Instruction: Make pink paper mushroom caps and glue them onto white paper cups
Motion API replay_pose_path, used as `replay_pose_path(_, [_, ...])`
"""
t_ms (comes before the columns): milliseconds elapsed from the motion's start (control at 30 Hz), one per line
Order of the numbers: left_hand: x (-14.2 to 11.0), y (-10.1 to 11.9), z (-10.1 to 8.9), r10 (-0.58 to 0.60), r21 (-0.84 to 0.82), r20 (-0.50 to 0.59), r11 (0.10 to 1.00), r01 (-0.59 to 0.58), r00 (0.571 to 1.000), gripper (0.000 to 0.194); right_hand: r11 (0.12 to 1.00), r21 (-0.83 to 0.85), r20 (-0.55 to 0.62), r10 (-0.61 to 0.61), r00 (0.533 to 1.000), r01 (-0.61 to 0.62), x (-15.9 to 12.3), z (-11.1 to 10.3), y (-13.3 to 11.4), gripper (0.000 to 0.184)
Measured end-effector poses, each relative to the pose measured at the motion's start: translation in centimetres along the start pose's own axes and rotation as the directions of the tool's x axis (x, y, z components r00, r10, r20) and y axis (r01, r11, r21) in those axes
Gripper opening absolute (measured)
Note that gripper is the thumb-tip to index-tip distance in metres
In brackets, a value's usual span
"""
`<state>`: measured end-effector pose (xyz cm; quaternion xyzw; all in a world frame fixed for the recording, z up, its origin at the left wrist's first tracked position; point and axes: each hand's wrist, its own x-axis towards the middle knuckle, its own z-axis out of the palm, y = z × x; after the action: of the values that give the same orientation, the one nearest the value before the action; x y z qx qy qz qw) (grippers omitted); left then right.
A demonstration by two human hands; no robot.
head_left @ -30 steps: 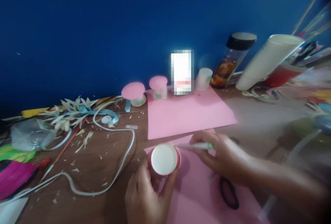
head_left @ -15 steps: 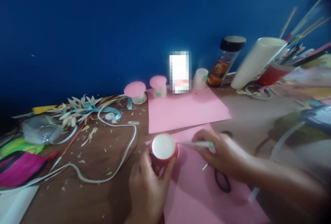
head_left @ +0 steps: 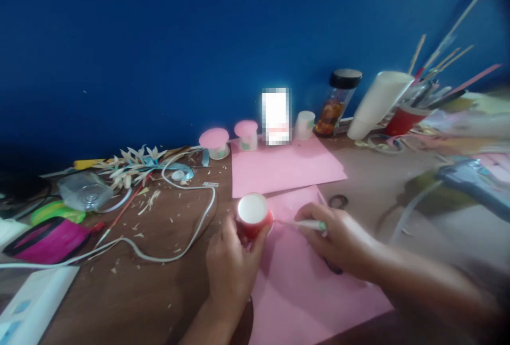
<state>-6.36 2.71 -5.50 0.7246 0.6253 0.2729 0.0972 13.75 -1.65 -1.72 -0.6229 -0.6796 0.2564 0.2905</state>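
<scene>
My left hand (head_left: 235, 260) is closed around a small red paper cup (head_left: 258, 231) with a white inside, its mouth tilted toward me. Between the fingers of my right hand (head_left: 326, 231) is a slim paintbrush (head_left: 308, 224) with a pale handle and a green end. Its thin reddish tip points left and meets or nearly meets the cup's right side. Both hands are above a pink sheet (head_left: 287, 292). Dark scissors handles (head_left: 338, 201) show partly around my right hand, which covers the rest.
Two pink-topped cups (head_left: 215, 140), a plain cup (head_left: 306, 124) and a blurred bright rectangle (head_left: 275, 117) stand along the wall. Right are a jar (head_left: 334, 106), stacked cups (head_left: 378, 103), a red brush holder (head_left: 402, 121) and a glue gun (head_left: 470, 180). A white cable (head_left: 199, 223) winds left.
The view has shifted slightly. The cup in my left hand tips so more of its red side shows, and the brush stays at its right side.
</scene>
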Motion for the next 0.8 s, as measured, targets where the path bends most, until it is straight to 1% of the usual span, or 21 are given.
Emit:
replay_pose_path(233, [0.0,0.1,-0.3,0.029,-0.030,0.013,0.999,-0.029,0.999,0.059,0.997,-0.040,-0.024,-0.074,0.997,0.073,-1.0,0.9,0.0,0.011])
replay_pose_path(400, [0.0,0.2,-0.4,0.025,-0.052,0.013,0.998,-0.024,1.000,0.058,0.988,-0.091,-0.011,-0.127,0.992,0.125,-1.2,1.1,0.3,0.012])
replay_pose_path(567, [0.0,0.3,-0.5,0.022,-0.062,0.021,0.998,-0.021,1.000,0.056,0.979,-0.106,-0.022,-0.178,0.984,0.175,-1.3,1.3,0.5,0.013])
replay_pose_path(700, [0.1,0.4,-0.6,0.002,-0.054,0.036,0.999,0.000,0.999,0.059,0.977,-0.085,-0.055,-0.199,0.978,0.194,-1.7,0.8,0.3,0.014])
replay_pose_path(800, [0.0,0.4,-0.6,-0.004,-0.038,0.054,0.999,0.006,0.999,0.059,0.981,-0.002,-0.094,-0.195,0.976,0.195,-2.0,-0.1,-0.3,0.023])
